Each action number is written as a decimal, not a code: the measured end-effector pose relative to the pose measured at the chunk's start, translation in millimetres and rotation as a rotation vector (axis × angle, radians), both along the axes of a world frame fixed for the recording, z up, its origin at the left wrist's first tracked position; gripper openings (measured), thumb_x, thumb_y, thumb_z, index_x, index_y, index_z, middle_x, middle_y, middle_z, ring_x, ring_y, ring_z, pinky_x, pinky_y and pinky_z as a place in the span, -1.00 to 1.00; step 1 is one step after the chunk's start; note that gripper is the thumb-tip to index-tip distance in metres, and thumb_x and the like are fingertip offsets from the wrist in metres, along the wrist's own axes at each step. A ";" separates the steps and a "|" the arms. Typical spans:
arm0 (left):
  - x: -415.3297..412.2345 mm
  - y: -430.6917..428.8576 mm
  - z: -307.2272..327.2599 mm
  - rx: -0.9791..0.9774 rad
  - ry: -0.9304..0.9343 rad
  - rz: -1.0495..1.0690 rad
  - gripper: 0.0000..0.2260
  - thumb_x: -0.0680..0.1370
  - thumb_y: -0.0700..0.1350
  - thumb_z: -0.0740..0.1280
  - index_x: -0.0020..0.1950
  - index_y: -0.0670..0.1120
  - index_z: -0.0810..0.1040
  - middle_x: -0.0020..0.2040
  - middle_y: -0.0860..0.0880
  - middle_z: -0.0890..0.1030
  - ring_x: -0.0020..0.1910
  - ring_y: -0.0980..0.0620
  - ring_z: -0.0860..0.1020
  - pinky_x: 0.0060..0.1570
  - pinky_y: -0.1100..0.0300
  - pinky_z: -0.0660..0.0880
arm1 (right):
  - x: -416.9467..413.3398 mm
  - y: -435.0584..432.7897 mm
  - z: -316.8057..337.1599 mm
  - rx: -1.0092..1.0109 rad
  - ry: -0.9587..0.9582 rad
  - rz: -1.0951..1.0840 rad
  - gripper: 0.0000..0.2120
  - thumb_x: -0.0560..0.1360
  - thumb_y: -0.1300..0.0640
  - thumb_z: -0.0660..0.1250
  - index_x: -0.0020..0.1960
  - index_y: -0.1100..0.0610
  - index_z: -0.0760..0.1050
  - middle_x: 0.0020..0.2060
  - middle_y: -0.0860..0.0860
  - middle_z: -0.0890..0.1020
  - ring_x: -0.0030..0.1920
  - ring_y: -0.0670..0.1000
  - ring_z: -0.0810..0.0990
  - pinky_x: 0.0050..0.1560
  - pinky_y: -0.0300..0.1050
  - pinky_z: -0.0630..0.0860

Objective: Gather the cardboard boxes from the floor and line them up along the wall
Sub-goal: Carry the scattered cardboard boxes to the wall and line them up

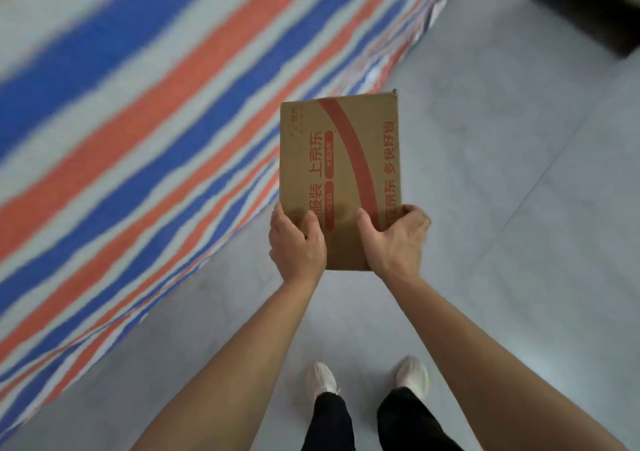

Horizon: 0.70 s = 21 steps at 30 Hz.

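cardboard box [341, 159] held above floor [519, 208] | left hand [297, 242], right hand [394, 239] grip its near corners | striped tarp [138, 121] edge just left | open floor right

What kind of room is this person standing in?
Probably a storeroom or warehouse, though that's a guess. A big striped tarp covers a bulky pile, the floor is plain grey tile, and both hands hold a printed cardboard box.
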<state>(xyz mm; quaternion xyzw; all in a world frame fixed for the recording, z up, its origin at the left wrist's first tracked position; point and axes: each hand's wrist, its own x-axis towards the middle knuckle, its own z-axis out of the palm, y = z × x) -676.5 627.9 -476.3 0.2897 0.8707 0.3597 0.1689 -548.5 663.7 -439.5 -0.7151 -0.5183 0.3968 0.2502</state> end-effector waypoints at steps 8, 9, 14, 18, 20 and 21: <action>-15.8 -49.8 233.9 0.250 0.201 0.152 -0.44 0.53 0.28 0.11 0.44 0.01 0.33 0.30 0.04 0.52 0.25 0.01 0.52 0.20 -0.05 0.54 | -16.5 -25.2 221.2 0.275 0.102 0.161 -0.27 0.41 -0.25 0.38 0.32 0.21 0.23 0.24 0.08 0.32 0.30 0.13 0.32 0.16 0.04 0.43; -15.7 -66.0 245.2 0.266 0.225 0.203 -0.42 0.52 0.31 0.08 0.45 0.03 0.32 0.30 0.05 0.52 0.26 0.02 0.52 0.20 -0.05 0.55 | -21.4 -35.6 232.4 0.292 0.123 0.200 -0.27 0.40 -0.24 0.39 0.31 0.22 0.24 0.24 0.09 0.34 0.30 0.14 0.32 0.20 0.08 0.44; -7.8 -190.1 281.7 0.223 0.343 0.627 -0.38 0.53 0.33 0.07 0.48 0.00 0.29 0.38 0.00 0.48 0.33 -0.06 0.49 0.30 -0.09 0.47 | -47.8 -131.9 262.1 0.349 0.223 0.501 -0.29 0.37 -0.19 0.45 0.26 0.27 0.29 0.16 0.13 0.39 0.25 0.19 0.36 0.23 0.08 0.40; 9.7 -326.4 295.5 0.210 0.414 0.884 -0.40 0.53 0.30 0.11 0.45 -0.04 0.33 0.35 -0.03 0.50 0.30 -0.07 0.50 0.28 -0.07 0.48 | -63.2 -242.2 274.0 0.330 0.266 0.819 -0.32 0.37 -0.23 0.44 0.24 0.19 0.27 0.10 0.03 0.35 0.21 0.11 0.37 0.14 0.08 0.49; 21.4 -397.8 309.7 0.184 0.416 1.028 -0.40 0.53 0.29 0.12 0.45 -0.05 0.34 0.33 -0.04 0.52 0.28 -0.09 0.52 0.28 -0.11 0.47 | -72.6 -304.8 283.2 0.325 0.269 0.971 -0.32 0.38 -0.23 0.43 0.25 0.18 0.26 0.11 0.04 0.35 0.21 0.11 0.38 0.15 0.09 0.50; 28.2 -430.7 317.0 0.167 0.423 1.102 -0.41 0.54 0.28 0.14 0.44 -0.05 0.35 0.32 -0.05 0.53 0.27 -0.10 0.52 0.28 -0.12 0.47 | -76.4 -336.3 286.9 0.333 0.266 1.033 -0.31 0.38 -0.23 0.42 0.26 0.17 0.25 0.12 0.05 0.35 0.21 0.12 0.39 0.15 0.13 0.51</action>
